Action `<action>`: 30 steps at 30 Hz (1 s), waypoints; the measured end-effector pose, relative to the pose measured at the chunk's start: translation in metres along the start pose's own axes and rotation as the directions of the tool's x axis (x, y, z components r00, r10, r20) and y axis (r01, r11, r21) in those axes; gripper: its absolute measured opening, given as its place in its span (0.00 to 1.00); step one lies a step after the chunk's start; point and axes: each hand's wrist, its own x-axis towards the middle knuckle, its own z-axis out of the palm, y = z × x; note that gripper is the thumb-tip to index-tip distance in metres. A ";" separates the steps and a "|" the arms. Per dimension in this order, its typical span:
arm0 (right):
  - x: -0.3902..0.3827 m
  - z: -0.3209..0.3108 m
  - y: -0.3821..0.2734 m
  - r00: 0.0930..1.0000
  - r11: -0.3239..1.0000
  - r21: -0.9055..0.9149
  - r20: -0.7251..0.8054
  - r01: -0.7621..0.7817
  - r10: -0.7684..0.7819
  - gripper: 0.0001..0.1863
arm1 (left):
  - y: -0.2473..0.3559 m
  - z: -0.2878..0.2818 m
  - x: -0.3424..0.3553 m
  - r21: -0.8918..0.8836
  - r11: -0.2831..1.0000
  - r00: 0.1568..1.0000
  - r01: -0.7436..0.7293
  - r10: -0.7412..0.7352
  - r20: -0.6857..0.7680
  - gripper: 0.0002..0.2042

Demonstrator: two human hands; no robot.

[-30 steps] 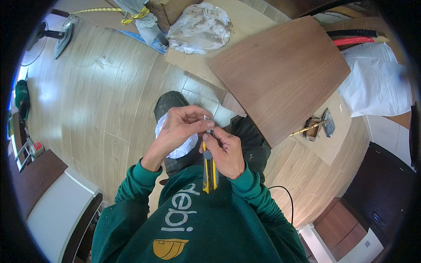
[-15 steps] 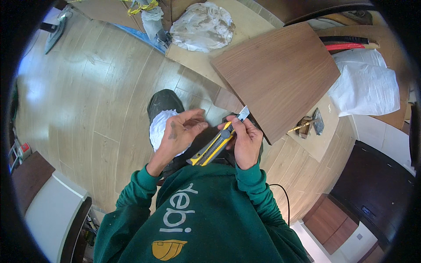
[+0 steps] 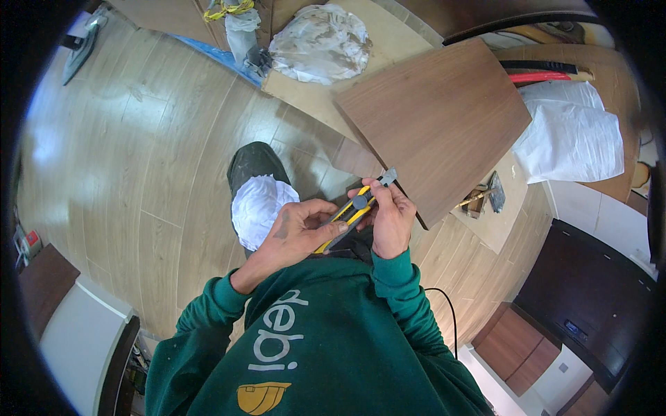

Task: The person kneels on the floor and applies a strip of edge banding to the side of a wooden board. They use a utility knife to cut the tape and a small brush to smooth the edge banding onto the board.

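My left hand (image 3: 295, 236) is closed round the lower end of a yellow and grey utility knife (image 3: 359, 202). My right hand (image 3: 393, 220) holds the knife's upper part, just below its exposed metal blade (image 3: 389, 175). The knife slants over my lap, its tip close to the near edge of a brown wood-grain panel (image 3: 440, 132). A white cloth (image 3: 258, 211) lies on my left leg, beside my left hand.
A cream board (image 3: 388, 35) bears a crumpled white wrapping (image 3: 319, 43). White sheeting (image 3: 565, 135) lies on cardboard at the right, near small tools (image 3: 485, 197). An iron (image 3: 80, 55) stands at the upper left. A dark screen-like panel (image 3: 576, 298) is at the lower right.
The knife has swung from upright to a slant toward the upper right as my right hand rose. My left hand came off it, then closed on its lower end again.
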 end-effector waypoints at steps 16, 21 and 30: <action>0.022 0.025 -0.005 0.998 1.000 0.021 0.066 0.014 -0.016 0.14 | 0.009 -0.017 0.007 0.015 1.000 0.995 -0.016 0.018 -0.096 0.15; 0.029 0.034 -0.006 0.997 0.999 0.037 0.073 0.009 -0.012 0.14 | 0.013 -0.024 0.009 0.032 0.999 0.992 -0.021 0.025 -0.126 0.16; 0.041 0.049 -0.009 0.995 0.999 0.032 0.095 -0.010 0.007 0.14 | 0.015 -0.038 0.015 0.061 0.998 0.988 -0.030 0.039 -0.149 0.17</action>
